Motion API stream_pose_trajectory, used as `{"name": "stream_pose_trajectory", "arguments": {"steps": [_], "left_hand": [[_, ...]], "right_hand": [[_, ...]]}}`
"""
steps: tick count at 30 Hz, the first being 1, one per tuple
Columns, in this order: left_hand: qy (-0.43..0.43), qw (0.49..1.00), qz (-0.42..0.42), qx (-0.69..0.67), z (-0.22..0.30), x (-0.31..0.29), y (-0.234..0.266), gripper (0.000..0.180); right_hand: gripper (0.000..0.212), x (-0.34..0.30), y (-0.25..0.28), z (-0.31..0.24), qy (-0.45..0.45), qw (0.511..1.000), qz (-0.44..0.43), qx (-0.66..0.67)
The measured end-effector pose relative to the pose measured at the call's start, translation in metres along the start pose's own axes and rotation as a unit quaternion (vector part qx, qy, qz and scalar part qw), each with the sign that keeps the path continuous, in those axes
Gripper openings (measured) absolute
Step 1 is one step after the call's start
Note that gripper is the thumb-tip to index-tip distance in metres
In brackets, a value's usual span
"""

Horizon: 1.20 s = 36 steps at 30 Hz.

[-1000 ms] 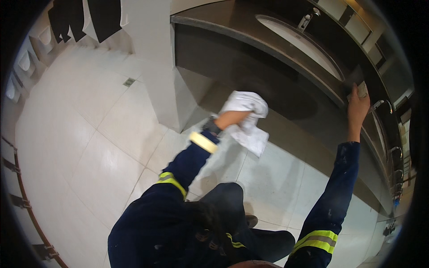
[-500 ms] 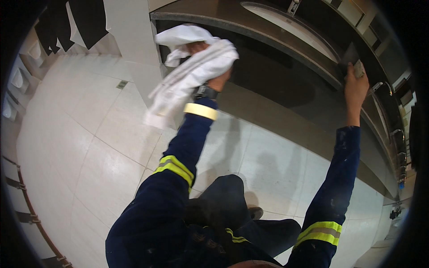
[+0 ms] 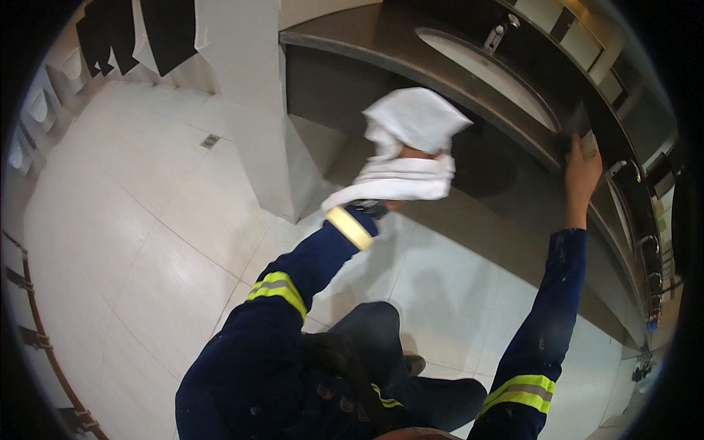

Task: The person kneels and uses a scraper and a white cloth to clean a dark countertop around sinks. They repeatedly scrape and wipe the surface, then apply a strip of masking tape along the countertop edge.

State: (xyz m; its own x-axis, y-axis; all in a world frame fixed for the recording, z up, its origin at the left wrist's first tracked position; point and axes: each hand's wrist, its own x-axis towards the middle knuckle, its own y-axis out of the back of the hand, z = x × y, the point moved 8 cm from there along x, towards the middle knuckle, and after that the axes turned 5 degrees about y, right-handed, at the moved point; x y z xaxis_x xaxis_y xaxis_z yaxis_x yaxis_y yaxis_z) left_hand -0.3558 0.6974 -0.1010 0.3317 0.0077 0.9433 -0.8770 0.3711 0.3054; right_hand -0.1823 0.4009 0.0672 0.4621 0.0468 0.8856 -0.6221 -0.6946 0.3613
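Observation:
A white cloth (image 3: 418, 121) is bunched in my left hand (image 3: 419, 152), which is closed round it. Folds of the cloth hang over the fingers and down to the wrist. This hand is in front of the dark panel (image 3: 480, 198) below the counter. Over at the right, my right hand (image 3: 583, 180) is closed on a flat-bladed tool (image 3: 589, 142) with a thin dark blade and a pale block-like part. It is at the front edge of the dark counter (image 3: 337, 33), near a sink; whether the blade touches the counter I cannot tell.
An oval white sink (image 3: 484, 70) with a chrome tap (image 3: 499, 35) is set into the counter, and more taps run along its right. A pale wall end (image 3: 246, 110) meets the counter's left. Urinals (image 3: 40, 106) line the far left, above pale floor tiles (image 3: 169, 257).
My left hand has swung right and slightly down with the cloth, away from the counter's left end. The view has shifted a little; my right hand keeps its place with the tool.

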Motion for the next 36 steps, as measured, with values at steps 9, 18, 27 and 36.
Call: {"name": "stream_pose_trajectory", "arguments": {"steps": [9, 18, 27, 36], "left_hand": [[0.18, 0.942, 0.108, 0.263, -0.143, 0.014, 0.107, 0.078], [0.12, 0.938, 0.193, 0.262, -0.088, 0.027, 0.086, 0.066], [-0.04, 0.999, 0.012, 0.03, 0.103, 0.055, -0.054, 0.061], [-0.162, 0.946, -0.271, -0.074, 0.091, 0.082, -0.044, 0.056]], "right_hand": [[0.043, 0.005, -0.004, -0.002, 0.02, 1.0, 0.0, 0.023], [0.044, -0.007, 0.004, -0.026, 0.042, 0.998, -0.01, 0.039], [0.045, 0.0, -0.011, -0.01, -0.019, 0.997, 0.002, 0.069], [0.028, -0.091, 0.141, 0.023, -0.099, 0.913, 0.267, 0.292]]}}
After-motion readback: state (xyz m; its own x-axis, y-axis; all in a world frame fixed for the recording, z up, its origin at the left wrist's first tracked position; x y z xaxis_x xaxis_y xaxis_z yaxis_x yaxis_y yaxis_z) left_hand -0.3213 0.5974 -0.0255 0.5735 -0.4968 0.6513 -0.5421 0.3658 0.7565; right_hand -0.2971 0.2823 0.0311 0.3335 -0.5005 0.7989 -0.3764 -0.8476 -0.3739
